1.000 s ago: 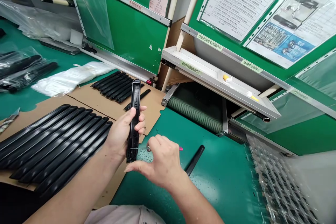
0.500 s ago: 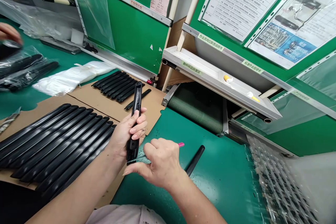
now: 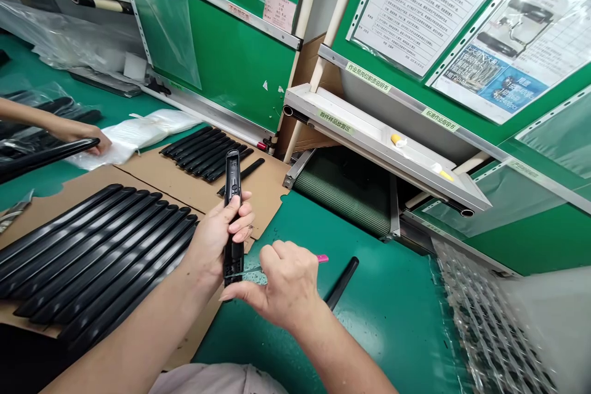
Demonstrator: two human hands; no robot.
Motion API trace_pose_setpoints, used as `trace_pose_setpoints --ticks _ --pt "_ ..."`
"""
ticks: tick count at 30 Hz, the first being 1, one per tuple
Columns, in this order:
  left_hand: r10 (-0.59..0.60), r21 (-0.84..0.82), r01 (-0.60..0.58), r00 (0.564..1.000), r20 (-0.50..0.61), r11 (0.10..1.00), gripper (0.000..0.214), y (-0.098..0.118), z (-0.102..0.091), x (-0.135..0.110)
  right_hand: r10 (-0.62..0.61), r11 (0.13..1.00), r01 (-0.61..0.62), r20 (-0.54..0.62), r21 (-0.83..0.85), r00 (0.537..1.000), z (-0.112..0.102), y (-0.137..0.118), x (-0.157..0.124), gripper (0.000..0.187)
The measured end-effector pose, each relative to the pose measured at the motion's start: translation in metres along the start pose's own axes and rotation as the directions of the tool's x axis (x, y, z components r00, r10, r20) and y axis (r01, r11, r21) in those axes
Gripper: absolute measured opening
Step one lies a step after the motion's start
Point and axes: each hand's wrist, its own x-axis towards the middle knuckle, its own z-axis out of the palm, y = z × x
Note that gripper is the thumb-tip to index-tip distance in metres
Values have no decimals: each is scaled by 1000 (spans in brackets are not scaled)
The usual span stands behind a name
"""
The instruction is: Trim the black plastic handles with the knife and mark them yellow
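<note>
Fingers of your left hand (image 3: 216, 237) wrap one black plastic bar (image 3: 233, 181); your right fingers (image 3: 273, 252) pinch one pink-handled metal pick (image 3: 322, 258) across its lower end.

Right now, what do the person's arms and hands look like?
The left hand and right hand wear no gloves. The left arm and right arm are bare, and a pale shirt shows at the bottom of the view.
</note>
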Motion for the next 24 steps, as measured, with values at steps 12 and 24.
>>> trace_pose_setpoints --ticks 12,24 --pt "24 -11 -23 996 90 1000 24 5 1 -1 167 882 -215 149 420 975 -15 -19 -3 73" --pt "-160 -217 198 970 180 956 43 11 -3 1 396 728 -471 255 498 882 -8 -3 -4 57"
